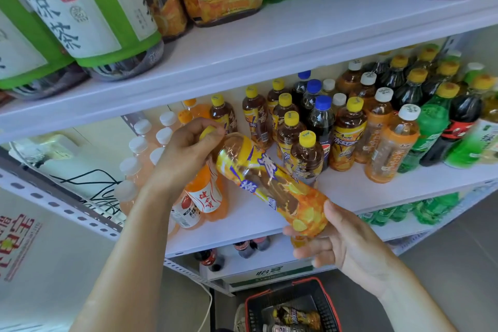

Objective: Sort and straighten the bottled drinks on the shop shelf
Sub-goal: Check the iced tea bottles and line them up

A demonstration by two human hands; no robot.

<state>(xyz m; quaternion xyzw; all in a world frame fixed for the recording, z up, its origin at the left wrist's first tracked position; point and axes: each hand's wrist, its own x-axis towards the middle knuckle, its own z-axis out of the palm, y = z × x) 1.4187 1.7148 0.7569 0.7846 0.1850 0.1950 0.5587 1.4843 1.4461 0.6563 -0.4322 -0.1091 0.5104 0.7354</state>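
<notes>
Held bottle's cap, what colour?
Yellow; the left hand partly covers the cap of the bottle; best in head view.

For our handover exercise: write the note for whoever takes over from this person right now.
Left grip holds the iced tea bottle at its cap end; right grip holds its base. The bottle is tilted in front of the middle shelf, not yet placed.
Done: yellow-capped teas stand grouped on that shelf.
Left: stand this one with them; more bottles lie in the basket below.
</notes>
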